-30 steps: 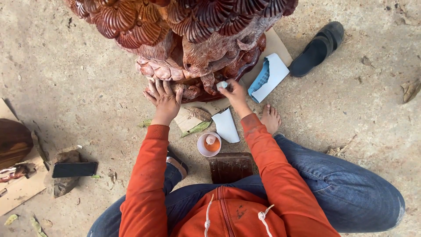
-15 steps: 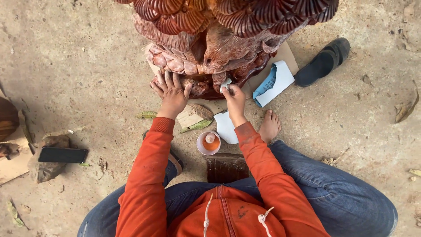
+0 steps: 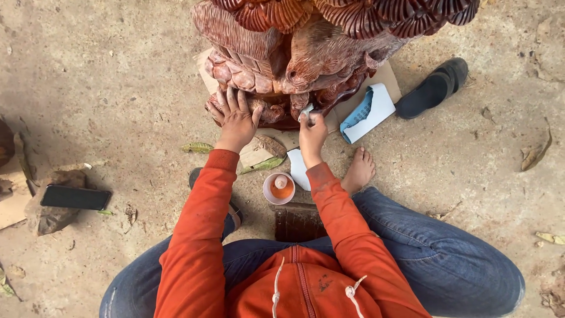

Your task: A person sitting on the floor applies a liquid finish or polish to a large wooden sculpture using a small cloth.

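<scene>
We sat on the rough concrete floor (image 3: 106, 70), gritty and pale, with a large carved wooden sculpture (image 3: 306, 53) standing before us. Its reddish-brown wood was glossy, cut into scalloped, ribbed fans above and rounded, knobbly lumps lower down. It stood on a flat sheet of cardboard (image 3: 385, 76).

Our left hand (image 3: 236, 118) lay open, fingers spread, pressed flat against the bumpy lower carving. Our right hand (image 3: 312, 126) was closed around a small pale scrap, seemingly abrasive paper (image 3: 306, 111), pinched at the fingertips and held against a dark recess at the sculpture's base.

Between our forearms, on the floor, sat a small round white cup (image 3: 279, 188) holding an orange paste with a pale lump in it. Just beside it lay a white folded sheet (image 3: 298, 168), and nearer us a dark, ribbed rectangular block (image 3: 297, 222). A dry curled leaf (image 3: 268, 146) rested on a cardboard offcut near our left wrist.

To the right of the sculpture lay a white-and-blue folded paper (image 3: 368, 112), and beyond it a black rubber sandal (image 3: 432, 87). Our bare right foot (image 3: 359, 171) rested on the concrete. Well apart on the left, a flat black phone (image 3: 75, 197) lay on a rough stone (image 3: 50, 218).

Our sleeves were soft orange fabric, our jeans blue denim.
</scene>
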